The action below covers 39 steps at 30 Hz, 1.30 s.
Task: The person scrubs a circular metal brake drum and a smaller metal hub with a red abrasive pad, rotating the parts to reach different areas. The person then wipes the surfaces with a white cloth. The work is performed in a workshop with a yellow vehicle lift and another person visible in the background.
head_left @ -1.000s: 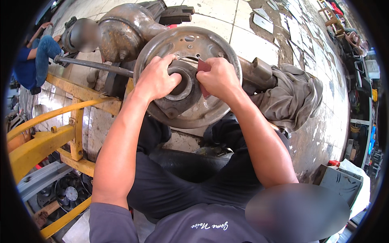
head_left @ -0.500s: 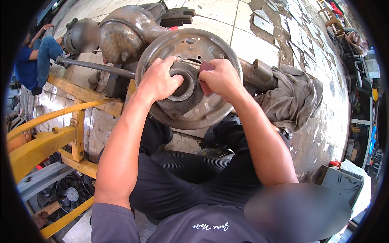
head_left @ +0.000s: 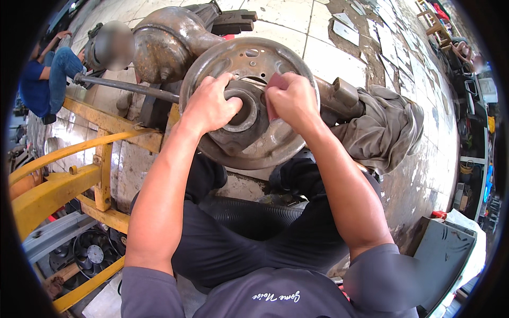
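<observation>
A round brown metal brake backing plate (head_left: pixel 278 57) stands before me at the end of an axle. At its middle is a thick grey metal hub (head_left: pixel 233 142) with a round bore. My left hand (head_left: pixel 208 106) is closed on the hub's left side, thumb at the bore's rim and fingers over the upper edge. My right hand (head_left: pixel 295 100) pinches a piece of reddish-brown sandpaper (head_left: pixel 275 81) beside the hub's right side. Fingers hide part of the sandpaper; I cannot tell whether it touches the metal.
A rusty axle housing (head_left: pixel 159 50) lies beyond the plate, and a grey-brown cloth (head_left: pixel 387 127) drapes over the axle at right. A yellow metal frame (head_left: pixel 58 193) stands left, with a long rod (head_left: pixel 127 90) above it. Another person (head_left: pixel 37 87) sits far left. A grey metal box (head_left: pixel 442 259) is lower right.
My right hand has moved slightly right and turned, so less of the sandpaper shows. The left hand keeps its hold on the hub.
</observation>
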Available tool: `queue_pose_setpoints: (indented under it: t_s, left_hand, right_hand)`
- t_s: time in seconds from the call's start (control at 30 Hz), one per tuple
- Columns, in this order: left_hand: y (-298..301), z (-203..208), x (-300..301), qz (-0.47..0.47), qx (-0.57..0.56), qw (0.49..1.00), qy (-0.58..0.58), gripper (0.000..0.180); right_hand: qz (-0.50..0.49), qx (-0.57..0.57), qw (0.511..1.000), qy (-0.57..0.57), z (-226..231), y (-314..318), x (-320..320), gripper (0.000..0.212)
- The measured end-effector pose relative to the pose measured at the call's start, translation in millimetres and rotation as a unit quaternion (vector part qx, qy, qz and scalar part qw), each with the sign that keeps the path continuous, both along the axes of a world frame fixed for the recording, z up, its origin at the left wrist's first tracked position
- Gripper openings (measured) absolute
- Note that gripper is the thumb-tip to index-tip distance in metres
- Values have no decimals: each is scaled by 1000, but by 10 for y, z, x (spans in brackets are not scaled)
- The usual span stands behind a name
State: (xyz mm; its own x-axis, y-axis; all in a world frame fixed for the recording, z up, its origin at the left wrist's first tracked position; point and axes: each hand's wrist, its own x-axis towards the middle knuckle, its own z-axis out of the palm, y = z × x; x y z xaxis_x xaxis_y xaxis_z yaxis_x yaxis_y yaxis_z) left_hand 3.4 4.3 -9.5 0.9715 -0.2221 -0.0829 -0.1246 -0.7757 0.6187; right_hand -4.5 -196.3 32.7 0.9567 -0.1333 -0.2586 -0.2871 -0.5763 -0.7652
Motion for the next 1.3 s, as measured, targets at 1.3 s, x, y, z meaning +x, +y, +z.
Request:
queue_pose_setpoints:
  t_s: [1.3]
  left_hand:
    - [4, 50, 53, -13, 19, 999, 43, 70]
  right_hand:
    - [236, -116, 960, -100, -130, -331, -60, 25]
